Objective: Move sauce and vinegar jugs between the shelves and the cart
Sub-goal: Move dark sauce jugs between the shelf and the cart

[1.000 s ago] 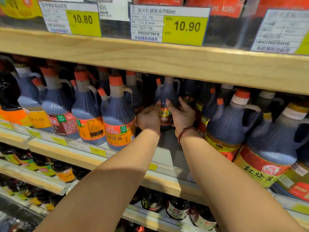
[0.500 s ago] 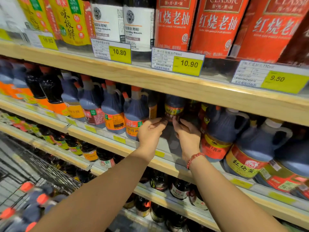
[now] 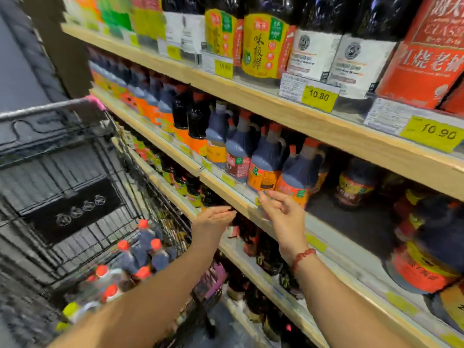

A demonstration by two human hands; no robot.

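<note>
At the middle shelf (image 3: pixel 226 190) front edge, both hands are out of the bay and empty. The left hand (image 3: pixel 216 218) is flat, fingers straight and together, palm roughly up. The right hand (image 3: pixel 285 216) has its fingers loosely curled and apart, gripping nothing. Its fingertips (image 3: pixel 263 195) sit right at the base of the orange-label jug (image 3: pixel 298 174); too blurred to tell if they touch.

Two candidate targets:
- Shelf row: dark jugs with orange caps, upright, handles toward the back. The front one is just up and forward of the right hand. To its right is a bare gap (image 3: pixel 356 222) with a smaller bottle (image 3: pixel 356 183) at the back.
- Cart (image 3: pixel 50 110): a cluster of orange-capped jugs (image 3: pixel 155 254), upright, long axis vertical, caps toward the camera. They're down and left of both hands, well apart from the shelf row.

Key relation: the left hand is clearly nearer the cart load, the right nearer the shelf row and gap.

My read is restocking, so the next grab is probably from the cart. That means a reach down and left, left hand leading, taking a jug from above by neck or handle. The cluster is tightly packed, so neighbours may tip.
</note>
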